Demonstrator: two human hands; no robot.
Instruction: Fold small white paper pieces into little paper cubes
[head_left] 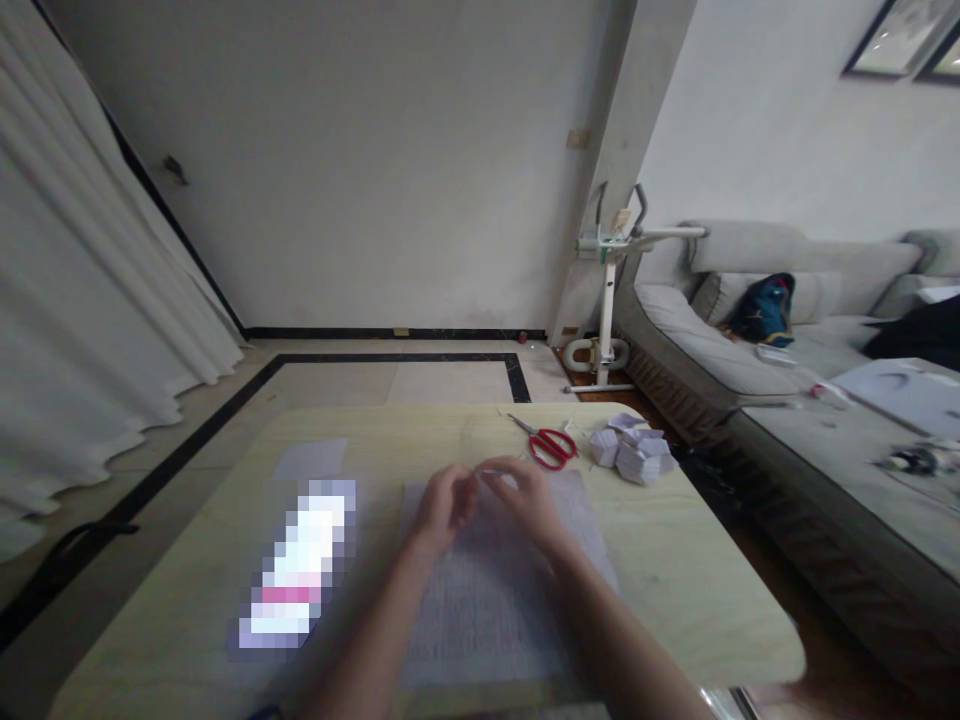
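Note:
My left hand (448, 508) and my right hand (529, 495) meet over the far part of a large printed sheet of paper (495, 620). The fingers of both are curled in, thumbs and fingertips pinched close together. A thin pale sliver shows between the fingertips, too small and blurred to name. Just beyond my right hand lie scissors (541, 438) with red handles, their blades pointing to the far left. To the right of these sits a cluster of folded white paper pieces (641, 460).
A pixelated bright oblong (300, 565) lies on the left of the wooden table (697, 590), with a small pale paper (311, 458) beyond it. Right of the table stands a grey sofa (825, 450) holding a backpack (769, 308). Behind is an exercise machine (607, 310).

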